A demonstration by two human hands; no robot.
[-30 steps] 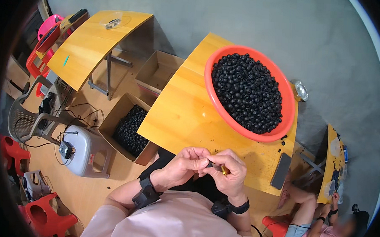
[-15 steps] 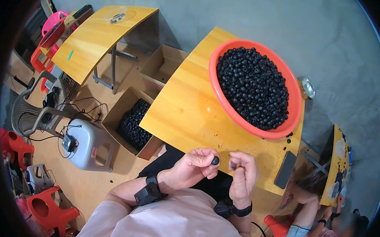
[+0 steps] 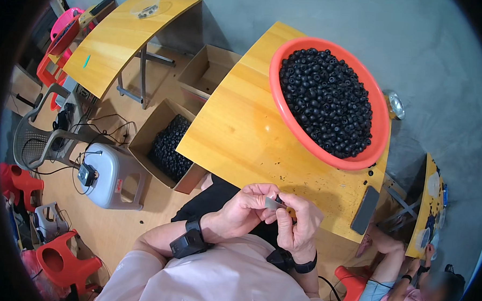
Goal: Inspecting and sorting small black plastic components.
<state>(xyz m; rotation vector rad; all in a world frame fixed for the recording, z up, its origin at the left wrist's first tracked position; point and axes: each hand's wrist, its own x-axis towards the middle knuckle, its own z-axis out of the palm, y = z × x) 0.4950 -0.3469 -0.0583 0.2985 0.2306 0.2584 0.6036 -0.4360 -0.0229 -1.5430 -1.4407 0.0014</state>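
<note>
My left hand (image 3: pixel 243 208) pinches a small round black part (image 3: pixel 278 199) between thumb and fingertips, just off the near edge of the wooden table (image 3: pixel 225 139). My right hand (image 3: pixel 301 224) is closed on a thin, flat grey blade (image 3: pixel 272 204), which lies against the black part. Fingers cover most of both pieces. Beyond my hands a large orange-red basin (image 3: pixel 276 93) stands on the table, heaped with black parts (image 3: pixel 326 103) of the same sort, several showing a hole.
A dark phone (image 3: pixel 365 211) and black scraps lie on the tabletop. Left of it are a cardboard box (image 3: pixel 191 179) of black parts and another box (image 3: pixel 223 55). A grey stool (image 3: pixel 113 177) carries a cabled device. At right, another person (image 3: pixel 401 297) sits by a table.
My right hand has moved left to meet my left hand, and the grey blade now shows against the black part. The whole view has shifted slightly.
</note>
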